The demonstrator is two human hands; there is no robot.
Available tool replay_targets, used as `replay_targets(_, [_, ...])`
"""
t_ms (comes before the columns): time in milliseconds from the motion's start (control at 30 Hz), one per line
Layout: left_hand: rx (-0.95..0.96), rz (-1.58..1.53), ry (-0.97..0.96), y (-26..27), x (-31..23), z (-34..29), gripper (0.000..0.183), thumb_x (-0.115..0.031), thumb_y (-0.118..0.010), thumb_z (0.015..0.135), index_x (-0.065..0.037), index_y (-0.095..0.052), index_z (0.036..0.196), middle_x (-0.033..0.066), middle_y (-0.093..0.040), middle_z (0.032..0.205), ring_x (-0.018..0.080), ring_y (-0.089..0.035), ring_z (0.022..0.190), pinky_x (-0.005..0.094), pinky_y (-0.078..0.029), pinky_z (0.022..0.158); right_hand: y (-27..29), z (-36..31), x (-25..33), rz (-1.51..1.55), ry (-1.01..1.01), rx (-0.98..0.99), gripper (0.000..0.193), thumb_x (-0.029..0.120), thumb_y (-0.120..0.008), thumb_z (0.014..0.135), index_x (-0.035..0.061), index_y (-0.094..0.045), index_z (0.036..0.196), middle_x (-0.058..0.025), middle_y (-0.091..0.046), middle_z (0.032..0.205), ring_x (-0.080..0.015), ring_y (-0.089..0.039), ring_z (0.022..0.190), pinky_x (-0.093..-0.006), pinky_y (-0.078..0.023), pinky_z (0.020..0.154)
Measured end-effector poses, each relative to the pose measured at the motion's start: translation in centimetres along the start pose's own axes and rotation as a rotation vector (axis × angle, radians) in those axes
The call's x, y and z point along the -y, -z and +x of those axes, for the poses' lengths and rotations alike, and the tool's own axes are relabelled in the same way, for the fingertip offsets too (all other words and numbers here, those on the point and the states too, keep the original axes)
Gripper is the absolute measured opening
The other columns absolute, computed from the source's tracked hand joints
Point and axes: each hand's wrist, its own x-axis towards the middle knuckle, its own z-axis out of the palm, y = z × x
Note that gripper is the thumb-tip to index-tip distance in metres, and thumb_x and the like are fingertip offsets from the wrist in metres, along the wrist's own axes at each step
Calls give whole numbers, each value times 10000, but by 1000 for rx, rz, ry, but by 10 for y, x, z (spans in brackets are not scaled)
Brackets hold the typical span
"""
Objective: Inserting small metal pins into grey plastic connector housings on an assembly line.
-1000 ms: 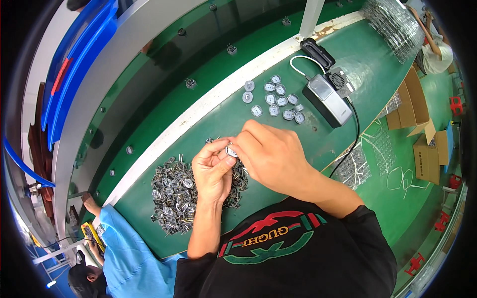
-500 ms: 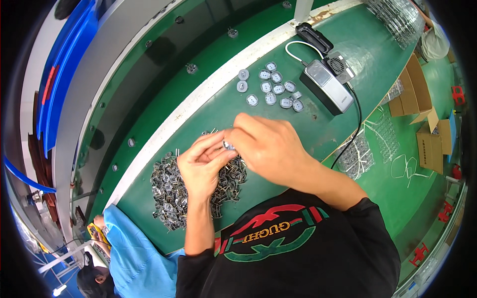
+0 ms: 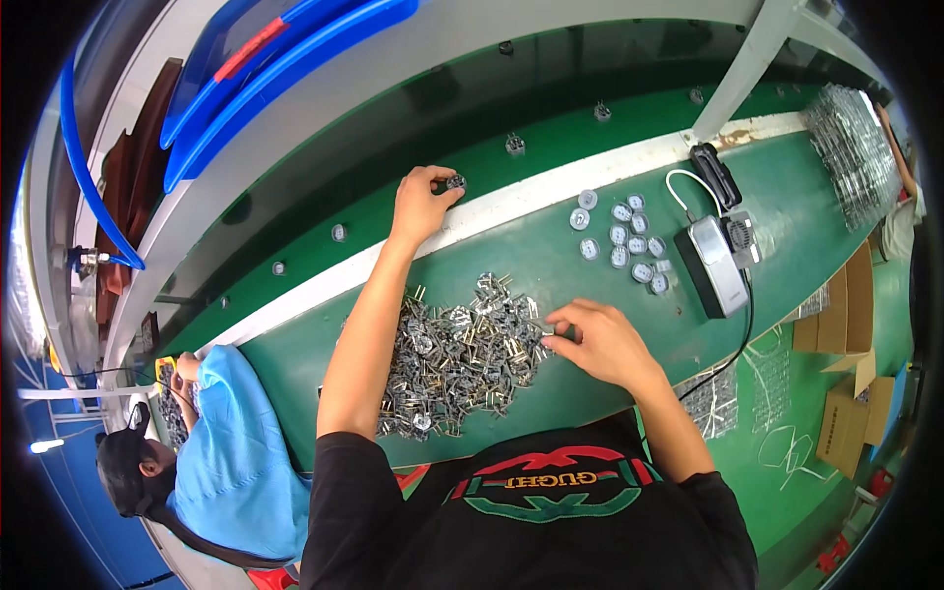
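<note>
Head view: my left hand (image 3: pixel 420 208) is up past the white rail (image 3: pixel 541 202), thumb and fingers pinched on a small round pronged component (image 3: pixel 456 183) over the green conveyor belt (image 3: pixel 559 138). Right hand (image 3: pixel 602 342) is at the right edge of the loose component pile (image 3: pixel 452 364) on the green bench (image 3: pixel 295 398), thumb and index slightly parted; can't tell if they've got a part. Round grey pieces (image 3: pixel 638 223) sit beyond it, near a silver-black box (image 3: pixel 723 270). Co-worker in blue (image 3: pixel 241 457) at left.
</note>
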Motion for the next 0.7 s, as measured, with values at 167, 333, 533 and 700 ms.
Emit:
replay_targets(167, [-116, -11, 39, 37, 26, -8, 524, -309, -843, 790, -32, -698, 1209, 182, -688, 1178, 293, -678, 1021, 388, -551, 873, -1, -4, -3, 60, 25, -66, 247, 55, -681, 846, 59, -725, 1090, -115, -644, 914, -320, -663, 800, -434, -538, 728])
replay_targets(333, [-178, 397, 68, 108, 82, -42, 383, -191, -787, 795, -70, -734, 1154, 184, -684, 1158, 366, -663, 1013, 435, -514, 940, -9, -17, -14, -150, 253, -267, 309, -16, -687, 802, 85, -728, 1091, -74, -589, 907, -292, -634, 792, -416, -532, 707])
replay_targets(533, [-37, 176, 88, 103, 97, -53, 304, -146, -748, 864, -39, -720, 1147, 137, -651, 1027, 253, -635, 791, 373, -525, 766, -12, -7, -18, -62, 306, -425, 256, -44, -725, 792, 49, -707, 1030, -76, -622, 887, -228, -636, 767, -340, -521, 674])
replay_targets(700, [-36, 130, 25, 102, 100, -56, 291, -136, -776, 846, -8, -729, 1103, 127, -656, 993, 219, -636, 762, 349, -522, 700, -17, 3, -16, 445, -51, -366, 161, -33, -747, 872, -9, -690, 1021, -58, -670, 922, -98, -649, 766, -239, -495, 649])
